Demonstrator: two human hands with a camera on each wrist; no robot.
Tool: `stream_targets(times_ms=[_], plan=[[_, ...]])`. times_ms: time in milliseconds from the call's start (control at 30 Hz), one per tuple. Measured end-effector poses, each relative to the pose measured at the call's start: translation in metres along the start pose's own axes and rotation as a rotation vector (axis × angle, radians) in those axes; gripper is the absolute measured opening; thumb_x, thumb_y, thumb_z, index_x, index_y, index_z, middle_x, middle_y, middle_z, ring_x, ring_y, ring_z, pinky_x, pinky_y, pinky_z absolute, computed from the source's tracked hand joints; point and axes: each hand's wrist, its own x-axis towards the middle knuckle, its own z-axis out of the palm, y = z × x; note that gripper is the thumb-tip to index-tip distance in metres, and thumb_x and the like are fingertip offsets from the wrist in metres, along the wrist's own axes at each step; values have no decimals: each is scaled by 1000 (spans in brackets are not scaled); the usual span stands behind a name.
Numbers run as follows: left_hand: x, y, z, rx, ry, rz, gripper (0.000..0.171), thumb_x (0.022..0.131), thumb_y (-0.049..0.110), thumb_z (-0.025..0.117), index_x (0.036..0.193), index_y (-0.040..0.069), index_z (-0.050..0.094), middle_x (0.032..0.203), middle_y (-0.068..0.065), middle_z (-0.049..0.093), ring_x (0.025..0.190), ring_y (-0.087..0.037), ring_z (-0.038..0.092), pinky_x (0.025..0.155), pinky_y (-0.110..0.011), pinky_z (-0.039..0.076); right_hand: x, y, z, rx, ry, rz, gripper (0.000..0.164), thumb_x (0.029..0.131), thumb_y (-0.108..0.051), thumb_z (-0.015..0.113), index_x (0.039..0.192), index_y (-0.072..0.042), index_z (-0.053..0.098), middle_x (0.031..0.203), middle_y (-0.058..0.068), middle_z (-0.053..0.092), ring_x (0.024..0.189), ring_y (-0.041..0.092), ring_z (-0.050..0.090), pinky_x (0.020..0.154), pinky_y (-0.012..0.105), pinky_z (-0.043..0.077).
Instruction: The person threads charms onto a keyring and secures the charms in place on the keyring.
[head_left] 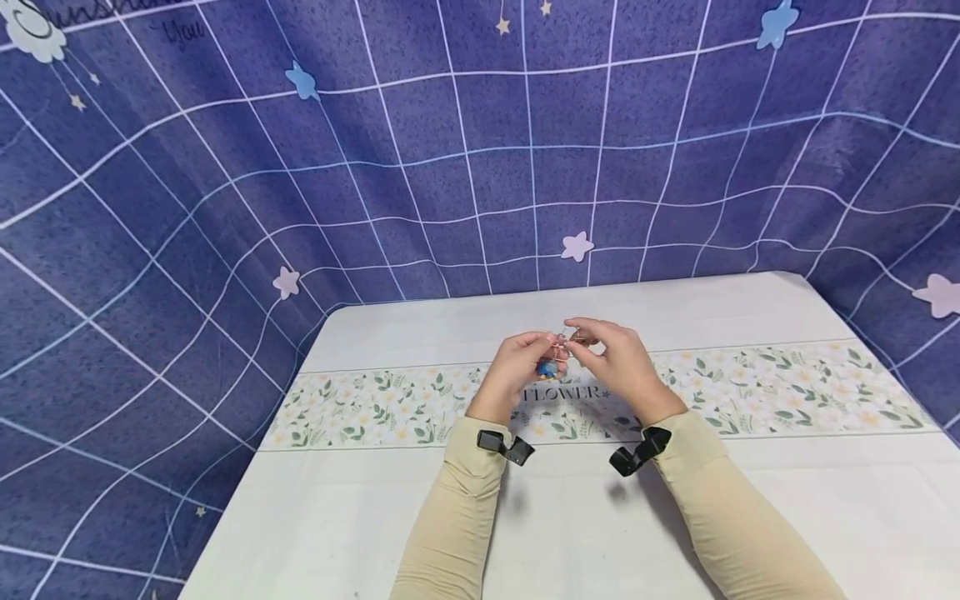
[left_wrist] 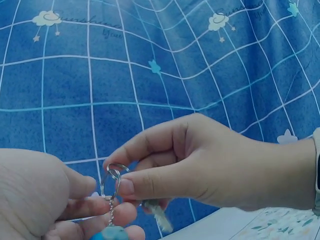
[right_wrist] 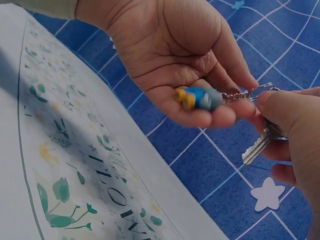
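Observation:
Above the table, both hands meet at a keychain. A small blue figure charm with yellow feet hangs from a short silver chain over the fingers of my left hand. That hand pinches the charm's metal ring near the chain, its palm turned up. My right hand pinches a second ring, linked through the first, between thumb and forefinger. A silver key sticks out below the right thumb, its head partly hidden by the fingers.
Under the hands is a white tablecloth with a floral band and printed lettering. A blue grid-patterned curtain with stars hangs behind and at the sides of the table. Black straps with cameras sit on both sleeved wrists.

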Motion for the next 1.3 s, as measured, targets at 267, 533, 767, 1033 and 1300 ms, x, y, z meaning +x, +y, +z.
stream_targets(times_ms=[267,533,767,1033,1300], plan=[[-2,-1,2,138,14,117,37,106,34,53,127,5,64,117,-13,72,115,-28,66,101,-45,51,2,-2,-7,-150,47,-98,36,85,-13,82,120,-6,72,84,7,75,76,23,70,63,40,55],[-1,-3,5,219,98,251,22,97,25,69,107,5,70,104,-3,70,101,-16,63,92,-37,51,3,-3,-9,-257,68,-140,37,85,-19,82,119,-7,73,84,7,75,72,24,69,60,43,56],[-3,-3,9,253,82,314,17,93,16,75,99,1,72,103,-6,72,96,-15,66,88,-33,53,3,-5,-10,-322,65,-171,36,85,-20,82,117,-6,73,84,8,76,70,25,69,59,44,57],[-1,-4,10,300,92,336,15,93,15,74,96,1,73,98,-6,73,90,-12,66,83,-30,53,4,-7,-11,-347,62,-202,34,85,-21,81,115,-7,74,81,6,75,68,24,69,59,44,56],[-1,-4,9,341,96,342,13,94,15,73,96,3,74,97,-5,73,93,-12,66,89,-33,53,4,-7,-11,-353,41,-208,35,84,-20,82,116,-7,74,85,6,76,71,23,70,60,43,57]])
